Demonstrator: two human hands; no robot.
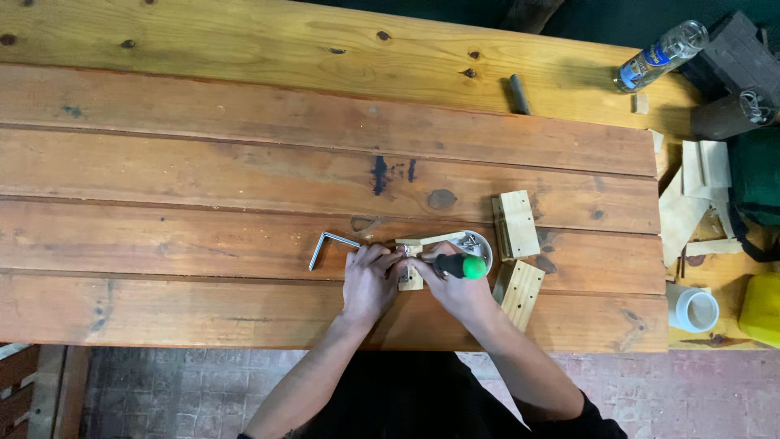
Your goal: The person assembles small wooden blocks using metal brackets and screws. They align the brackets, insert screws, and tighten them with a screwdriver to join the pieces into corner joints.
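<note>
My left hand (368, 279) presses down on a small pale wooden piece (412, 280) on the plank table (244, 179), fingers curled over a metal fitting on it. My right hand (455, 286) is closed around a screwdriver with a black and green handle (461, 266), its tip pointing left at the fitting between my hands. An L-shaped metal bracket (327, 245) lies just left of my left hand. Behind the screwdriver sits a small round dish (479, 240) holding metal bits.
Two pale wooden blocks (515, 223) (519, 291) lie right of my hands. At the far right are wood offcuts (691, 203), a white cup (692, 309), a yellow container (762, 307), a plastic bottle (660, 54) and a dark cylinder (519, 93). A brick floor lies below the table's near edge.
</note>
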